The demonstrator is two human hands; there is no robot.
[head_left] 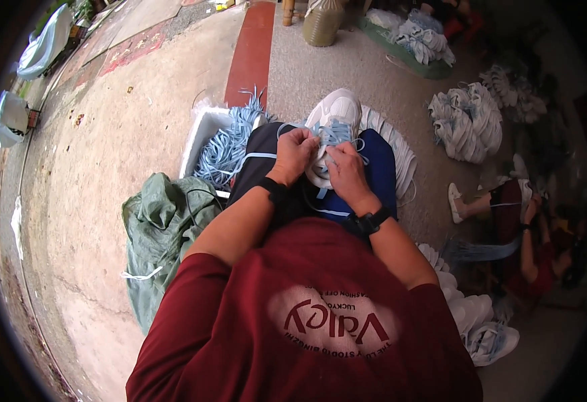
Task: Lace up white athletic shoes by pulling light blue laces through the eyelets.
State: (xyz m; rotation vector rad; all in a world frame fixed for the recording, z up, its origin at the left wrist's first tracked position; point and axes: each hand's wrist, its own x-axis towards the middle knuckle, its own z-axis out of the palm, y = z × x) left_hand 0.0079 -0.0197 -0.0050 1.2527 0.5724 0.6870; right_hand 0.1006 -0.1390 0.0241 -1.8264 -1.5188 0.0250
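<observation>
Left hand (296,155) pinching blue lace (337,132); right hand (348,174) curled at white shoe (339,107) collar edge, hold unclear. Uneven pull could skew lace.

A white rectangular box (191,142), flat blue laces (229,151) inside, stands left of 1 white lace-up shoe (339,109). A green fabric sack (162,231) lies behind the box.

Printed lettering (335,326) on maroon shirt (240,321)
</observation>
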